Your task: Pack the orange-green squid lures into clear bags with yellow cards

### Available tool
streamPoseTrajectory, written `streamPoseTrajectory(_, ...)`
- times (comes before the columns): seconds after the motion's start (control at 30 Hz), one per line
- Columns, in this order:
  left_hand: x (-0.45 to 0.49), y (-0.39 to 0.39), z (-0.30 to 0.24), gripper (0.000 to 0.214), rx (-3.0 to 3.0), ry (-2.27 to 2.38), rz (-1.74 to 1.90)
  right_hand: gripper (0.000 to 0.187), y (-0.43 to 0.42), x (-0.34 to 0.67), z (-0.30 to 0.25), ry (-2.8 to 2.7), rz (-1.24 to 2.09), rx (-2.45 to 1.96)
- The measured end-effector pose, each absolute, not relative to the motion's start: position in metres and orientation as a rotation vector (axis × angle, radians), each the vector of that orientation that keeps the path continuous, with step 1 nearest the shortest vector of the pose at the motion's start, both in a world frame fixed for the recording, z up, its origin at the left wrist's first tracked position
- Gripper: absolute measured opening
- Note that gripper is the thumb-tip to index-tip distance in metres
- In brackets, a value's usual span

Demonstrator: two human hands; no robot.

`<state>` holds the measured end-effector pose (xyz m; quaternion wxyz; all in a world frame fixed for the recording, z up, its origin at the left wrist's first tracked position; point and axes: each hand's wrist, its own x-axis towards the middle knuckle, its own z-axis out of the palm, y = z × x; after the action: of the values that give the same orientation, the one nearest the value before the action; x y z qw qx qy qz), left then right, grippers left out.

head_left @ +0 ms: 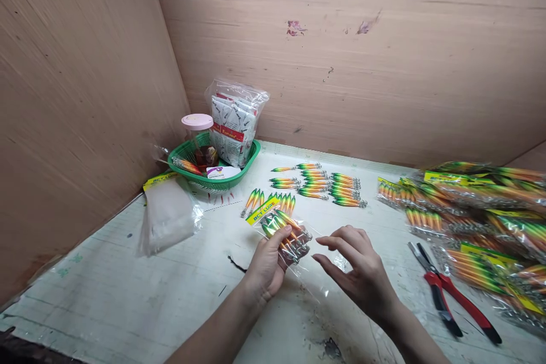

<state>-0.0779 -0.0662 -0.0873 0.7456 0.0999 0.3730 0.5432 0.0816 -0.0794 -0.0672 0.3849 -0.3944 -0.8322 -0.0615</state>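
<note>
My left hand [267, 266] grips a clear packet of green-orange fishing lures [279, 227] with a yellow header card, holding it just above the table. My right hand [356, 269] hovers beside the packet's lower end with fingers spread and apart, holding nothing, close to the loose clear plastic trailing from the packet. Behind the packet, loose lures [318, 182] lie in rows on the table, with a few more [253, 200] by the packet's top.
A green basket [245, 166] at the back left holds a bag of sachets [234, 122] and a pink-lidded jar [197, 131]. Empty clear bags [168, 216] lie to the left. Filled lure packets [478, 216] pile up at the right, red-handled pliers [450, 293] in front of them. Wooden walls close the corner.
</note>
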Motion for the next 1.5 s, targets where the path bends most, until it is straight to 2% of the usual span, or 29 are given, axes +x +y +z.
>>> streamPoseTrajectory(0.07, -0.08, -0.066, -0.085, 0.023, 0.265, 0.811, 1.158, 0.006, -0.078, 0.085, -0.067, -2.123, -0.102, -1.002)
streamPoseTrajectory(0.23, -0.081, -0.07, -0.079, 0.028, 0.374, 0.74, 1.024, 0.021, -0.079, 0.086, -0.065, -2.023, -0.066, -1.057)
streamPoseTrajectory(0.33, -0.082, -0.07, -0.076, 0.031, 0.37, 0.712, 1.03, 0.015, -0.081, 0.088, -0.06, -2.038, 0.148, -1.06)
streamPoseTrajectory(0.43, -0.083, -0.07, -0.076, 0.036, 0.351, 0.682, 1.011, 0.02, -0.082, 0.09, -0.056, -2.041, 0.289, -1.037)
streamPoseTrajectory(0.87, -0.083, -0.072, -0.082, 0.028, 0.397, 0.549, 0.948, 0.012, -0.08, 0.087, -0.042, -2.149, 0.395, -0.986)
streamPoseTrajectory(1.07, -0.079, -0.073, -0.08, 0.032, 0.37, 0.607, 1.006, 0.015, -0.086, 0.081, -0.05, -2.066, 0.34, -1.056)
streamPoseTrajectory(1.3, -0.082, -0.07, -0.077, 0.04, 0.139, 0.516, 1.011, 0.008, -0.082, 0.083, -0.048, -2.118, 0.432, -0.975)
streamPoseTrajectory(1.4, -0.082, -0.067, -0.077, 0.039, 0.049, 0.469, 1.078, 0.012, -0.075, 0.079, -0.04, -2.163, 0.434, -0.924)
streamPoseTrajectory(1.5, -0.088, -0.06, -0.074, 0.033, 0.004, 0.545, 1.217, 0.003, -0.057, 0.077, -0.032, -2.223, 0.432, -0.87)
